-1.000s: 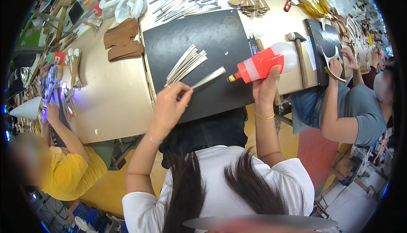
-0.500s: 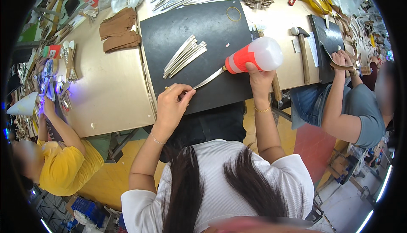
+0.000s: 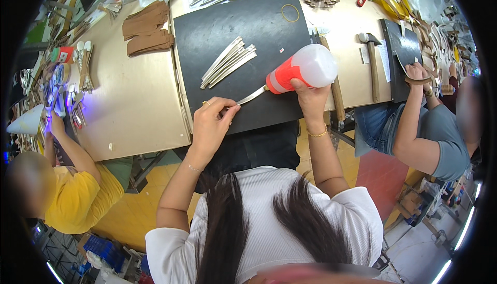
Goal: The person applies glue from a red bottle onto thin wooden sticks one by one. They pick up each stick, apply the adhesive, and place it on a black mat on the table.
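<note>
Your left hand (image 3: 212, 120) is at the front edge of the black board (image 3: 243, 20). Its fingers are pinched close together on one end of a thin, shiny strip (image 3: 252, 96). The strip points up and to the right, over the board. The fingers of your right hand (image 3: 313, 99) hold a fat bottle (image 3: 300, 70), which is red in the middle and cloudy white at the bottom. The bottle is tipped over, so its little tip (image 3: 266, 88) points down and left, right at the far end of the strip. I can't tell if they touch. A small pile of strips (image 3: 228, 63) lies on the board, just past your left hand. On the desk (image 3: 140, 103), brown flat pieces (image 3: 147, 29) lie left of the board, and a hammer (image 3: 374, 69) lies to the right.
</note>
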`<action>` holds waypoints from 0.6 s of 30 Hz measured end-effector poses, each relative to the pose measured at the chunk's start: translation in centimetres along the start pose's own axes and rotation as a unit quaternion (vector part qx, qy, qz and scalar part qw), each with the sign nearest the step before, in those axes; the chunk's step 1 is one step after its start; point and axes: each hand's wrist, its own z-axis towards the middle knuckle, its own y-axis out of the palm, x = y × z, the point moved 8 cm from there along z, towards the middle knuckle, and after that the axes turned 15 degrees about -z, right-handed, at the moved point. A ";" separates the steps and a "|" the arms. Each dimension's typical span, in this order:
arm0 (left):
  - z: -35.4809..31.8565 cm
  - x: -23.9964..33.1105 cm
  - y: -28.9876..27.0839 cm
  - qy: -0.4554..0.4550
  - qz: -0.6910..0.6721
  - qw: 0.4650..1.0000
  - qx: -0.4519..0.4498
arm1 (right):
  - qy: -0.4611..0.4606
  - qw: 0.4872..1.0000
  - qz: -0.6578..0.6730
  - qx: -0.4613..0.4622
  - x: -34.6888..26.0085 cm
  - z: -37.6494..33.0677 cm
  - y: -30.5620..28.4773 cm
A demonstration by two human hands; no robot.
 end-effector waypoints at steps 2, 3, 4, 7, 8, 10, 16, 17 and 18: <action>-0.2 -0.2 0.0 0.002 -0.001 1.000 0.004 | 0.006 1.000 0.006 -0.012 0.1 -0.3 0.6; -0.3 -0.5 0.1 -0.002 -0.003 1.000 0.008 | 0.011 1.000 0.006 -0.014 0.2 -0.5 0.8; -0.4 -0.7 0.1 -0.006 -0.006 1.000 0.013 | 0.013 1.000 0.008 -0.014 0.3 -0.7 1.0; -0.6 -1.9 0.2 -0.047 -0.035 0.998 0.028 | 0.026 0.998 0.033 -0.037 0.5 -1.3 2.0; -0.7 -1.8 0.3 -0.025 -0.031 0.999 0.031 | 0.029 0.998 0.040 -0.041 0.5 -1.4 2.3; -0.9 -1.9 0.4 -0.016 -0.019 0.999 0.033 | 0.027 0.997 0.061 -0.043 0.5 -1.6 2.9; -1.4 -0.7 0.5 0.094 0.055 0.993 0.053 | 0.054 0.991 0.109 -0.056 0.7 -2.4 4.4; -1.4 -0.6 0.5 0.103 0.054 0.992 0.056 | 0.060 0.990 0.112 -0.059 0.7 -2.5 4.7; -1.4 -0.5 0.5 0.112 0.053 0.991 0.058 | 0.062 0.989 0.117 -0.060 0.7 -2.7 4.9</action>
